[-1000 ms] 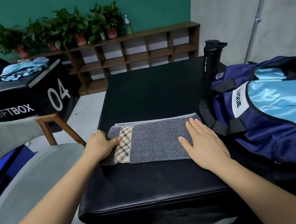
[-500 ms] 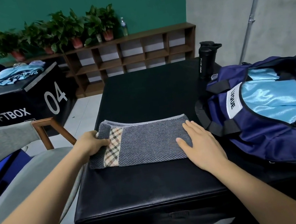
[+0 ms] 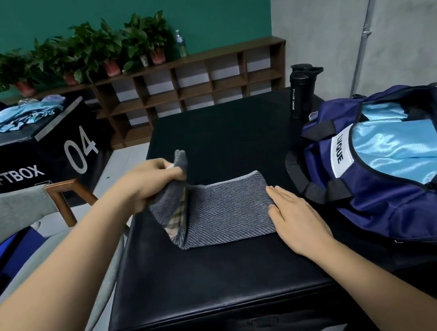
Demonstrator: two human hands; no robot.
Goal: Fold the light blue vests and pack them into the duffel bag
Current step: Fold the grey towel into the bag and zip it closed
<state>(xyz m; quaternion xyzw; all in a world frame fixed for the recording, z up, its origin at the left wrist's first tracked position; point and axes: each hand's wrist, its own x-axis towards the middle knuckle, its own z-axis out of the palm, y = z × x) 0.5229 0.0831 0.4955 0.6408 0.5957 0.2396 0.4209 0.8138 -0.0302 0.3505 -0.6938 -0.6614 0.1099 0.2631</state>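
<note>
Head view: pinched by the left hand (image 3: 154,179), the grey cloth (image 3: 232,208) should be folded squarely toward the flat, pressing right hand (image 3: 296,213).

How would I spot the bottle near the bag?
Find the big black padded box before the person. By its far right corner, behind the navy duffel bag, stands a tall sport bottle. It is black with white lettering, unlike the clear bottle on the shelf.
</note>
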